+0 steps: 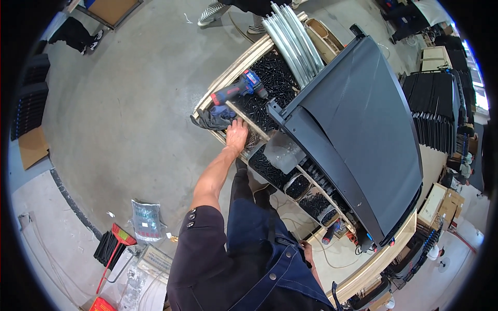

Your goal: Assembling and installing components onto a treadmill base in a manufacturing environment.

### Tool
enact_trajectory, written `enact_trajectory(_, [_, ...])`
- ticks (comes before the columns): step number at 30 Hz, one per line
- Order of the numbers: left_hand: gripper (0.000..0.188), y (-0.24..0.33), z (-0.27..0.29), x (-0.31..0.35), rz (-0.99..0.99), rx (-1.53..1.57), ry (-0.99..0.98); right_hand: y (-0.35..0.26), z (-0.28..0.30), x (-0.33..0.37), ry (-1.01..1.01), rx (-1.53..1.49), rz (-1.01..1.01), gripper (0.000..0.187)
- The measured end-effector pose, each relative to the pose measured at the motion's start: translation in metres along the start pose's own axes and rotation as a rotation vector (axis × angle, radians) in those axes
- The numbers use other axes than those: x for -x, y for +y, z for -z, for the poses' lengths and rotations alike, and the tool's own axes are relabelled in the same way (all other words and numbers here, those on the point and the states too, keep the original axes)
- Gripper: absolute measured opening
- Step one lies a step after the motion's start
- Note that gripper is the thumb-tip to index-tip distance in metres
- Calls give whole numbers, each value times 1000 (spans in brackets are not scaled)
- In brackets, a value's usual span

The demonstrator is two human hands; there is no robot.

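Observation:
My left hand (237, 133) reaches into a small compartment at the near left corner of a wooden workbench (244, 61). Its fingers point down among small brownish pieces, and the tips are hidden. Crumpled dark gloves or cloth (215, 117) lie just beyond it. Farther off, a blue and red cordless drill (239, 89) rests on a heap of black screws (272, 72). Low beside my body, part of my right hand (307, 254) shows, its fingers mostly hidden. A large dark grey panel (363, 124) lies across the bench to the right.
Silvery metal tubes (294, 44) lie at the bench's far end. A clear plastic bag (284, 151) sits by bins of black fasteners (267, 167). Another power tool (330, 232) lies near the right side. A red broom (123, 236) is at lower left; other people stand farther off.

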State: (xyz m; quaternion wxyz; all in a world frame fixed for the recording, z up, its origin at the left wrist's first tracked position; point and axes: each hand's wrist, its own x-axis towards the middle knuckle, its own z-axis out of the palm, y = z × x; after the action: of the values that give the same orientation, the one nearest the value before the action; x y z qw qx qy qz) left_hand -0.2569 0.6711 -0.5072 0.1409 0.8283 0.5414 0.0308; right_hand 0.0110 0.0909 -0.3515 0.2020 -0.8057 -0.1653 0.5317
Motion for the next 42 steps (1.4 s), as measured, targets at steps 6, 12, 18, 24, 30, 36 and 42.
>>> enact_trajectory(6, [26, -14, 15, 1, 76, 43, -42, 8, -5, -8, 67, 26, 12, 30])
enact_trajectory(12, [34, 2, 83, 36, 15, 450, 232, 4, -1, -14, 69, 103, 12, 29])
enact_trajectory(18, [31, 73, 205, 104, 307, 1140, 373, -101, 7, -9, 38, 336, -191, 46])
enact_trajectory(24, [32, 220, 274, 128, -123, 1329, -267, -128, 37, 16, 136, 101, -136, 42])
enact_trajectory(30, [46, 416, 290, 158, -1042, 596, -353, -111, 87, 40, 164, -160, -57, 43])
enact_trajectory(36, [40, 506, 220, 163, -1113, 577, -70, -97, 147, 47, 110, -276, 120, 38])
enact_trajectory(42, [48, 527, 208, 128, -934, 446, 26, -101, 196, 53, 0, -248, 204, 36])
